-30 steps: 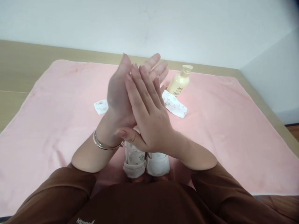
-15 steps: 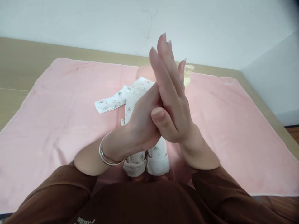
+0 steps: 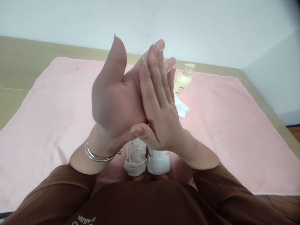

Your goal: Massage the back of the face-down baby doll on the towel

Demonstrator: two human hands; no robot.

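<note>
My left hand [image 3: 114, 100], with silver bangles [image 3: 100, 157] at its wrist, is raised palm up with the thumb spread out. Across its fingers and palm lies my right hand [image 3: 161, 109], its fingers stretched out and pressed flat against it. Neither hand grips an object. Below and behind them lies a baby doll in a white printed outfit [image 3: 136, 151]; its cuffed legs show near my body and one sleeve [image 3: 181, 107] on the right. My hands hide the doll's head and trunk.
A pale yellow pump bottle [image 3: 182, 81] stands behind my right hand. The pink mat [image 3: 234, 125] covers most of the wooden table [image 3: 18, 68], with a white wall [image 3: 70, 25] behind and another at the right.
My palms were pressed upright together; now the left has turned face up with its thumb out, and the right has slid left across it. More of the bottle and the doll's right-side sleeve shows.
</note>
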